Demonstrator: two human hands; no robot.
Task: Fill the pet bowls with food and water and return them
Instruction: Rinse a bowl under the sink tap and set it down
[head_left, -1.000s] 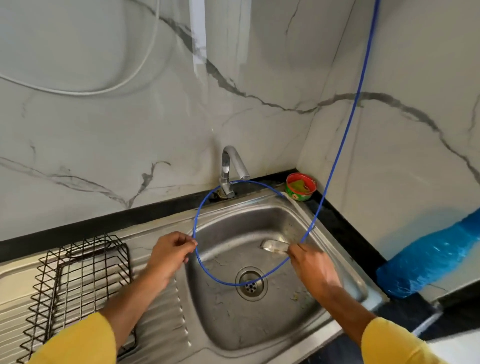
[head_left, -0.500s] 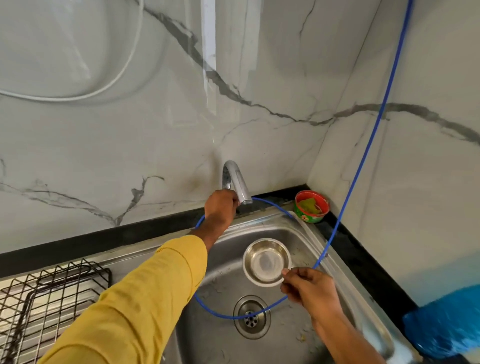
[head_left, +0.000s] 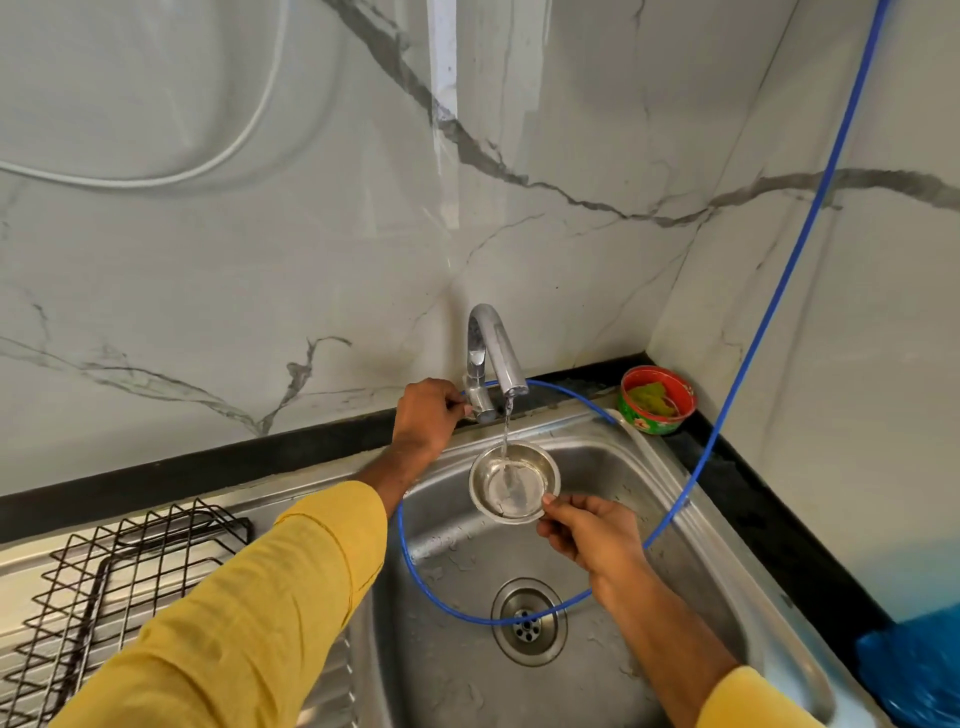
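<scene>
Holding the bowl (head_left: 514, 482) under the spout (head_left: 511, 382), our right hand (head_left: 592, 535) pinches its near rim; our left hand (head_left: 427, 415) grips the tap lever (head_left: 480, 405).

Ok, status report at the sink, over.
Left hand on tap handle, water running. Right hand pinches steel bowl under stream. Blue hose loops around, not blocking.

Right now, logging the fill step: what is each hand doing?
Left hand: gripping the tap handle.
Right hand: pinching the rim of the steel bowl under the running water.
</scene>
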